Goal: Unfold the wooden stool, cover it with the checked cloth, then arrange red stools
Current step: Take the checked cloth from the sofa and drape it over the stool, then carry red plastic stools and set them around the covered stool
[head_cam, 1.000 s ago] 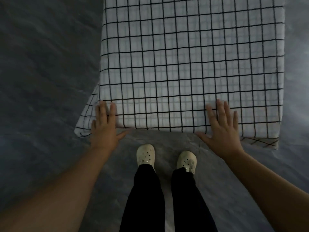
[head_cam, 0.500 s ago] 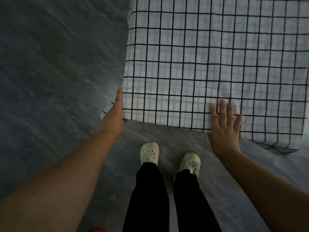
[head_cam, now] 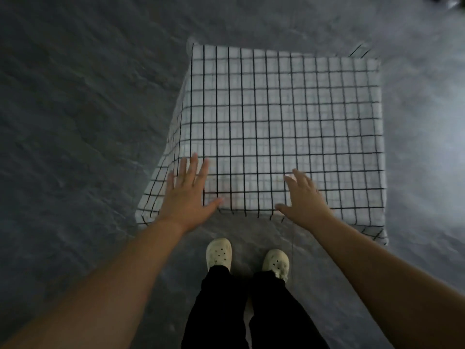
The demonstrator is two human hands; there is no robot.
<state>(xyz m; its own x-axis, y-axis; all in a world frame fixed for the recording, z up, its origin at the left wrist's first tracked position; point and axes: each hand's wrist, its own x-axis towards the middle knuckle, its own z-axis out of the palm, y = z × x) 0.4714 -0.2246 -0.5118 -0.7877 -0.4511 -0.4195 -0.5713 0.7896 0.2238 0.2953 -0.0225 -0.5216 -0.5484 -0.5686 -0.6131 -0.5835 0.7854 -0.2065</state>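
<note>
Flat, splayed hands, left hand (head_cam: 185, 197) and right hand (head_cam: 303, 197), seemingly press white grid-checked cloth (head_cam: 284, 127) over a boxy shape.

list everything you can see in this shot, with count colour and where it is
checked cloth: one, white with black grid lines, spread flat over a raised square surface at centre, edges hanging down at the left and near sides
floor: one, dark grey with a marbled look, all around the cloth
dark object: one, blurred, top right corner, cannot tell what it is
shoes: two, cream with holes, on the floor just below the cloth's near edge
trousers: black, bottom centre
left hand: open, flat at the cloth's near left corner
right hand: open, fingers spread at the cloth's near edge
</note>
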